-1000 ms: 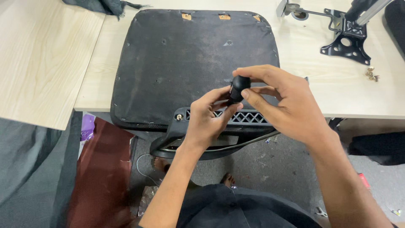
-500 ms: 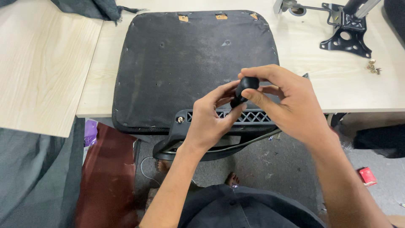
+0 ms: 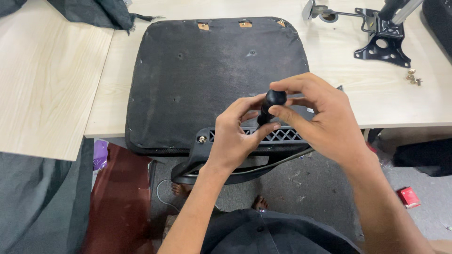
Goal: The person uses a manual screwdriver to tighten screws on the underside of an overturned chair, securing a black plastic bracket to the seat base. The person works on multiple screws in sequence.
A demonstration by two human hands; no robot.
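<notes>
1. Nearest, below the hands, lie the person's dark lap, bare toes on grey floor, a maroon cloth (image 3: 120,207) to the left and a small red packet (image 3: 407,196) to the right.
2. Just above, a black plastic armrest bracket (image 3: 249,146) with a lattice face hangs off the table's near edge, a bolt head at its left corner.
3. Over it, the left hand (image 3: 235,136) pinches the lower stem of a black round knob (image 3: 273,101) between thumb and fingers; the right hand (image 3: 320,120) clasps the knob's rounded top with thumb and fingertips. The knob stands nearly upright between both grips, above the bracket; whether it touches the bracket I cannot tell.
4. Behind, a dark upturned seat pad (image 3: 216,75) covers the pale table (image 3: 386,101), overhanging its near edge.
5. Bare tabletop lies right of the pad; farther right sit small brass screws (image 3: 413,77) and a black metal mounting plate (image 3: 381,44).
6. Left, a light wooden board (image 3: 47,80) lies apart.
</notes>
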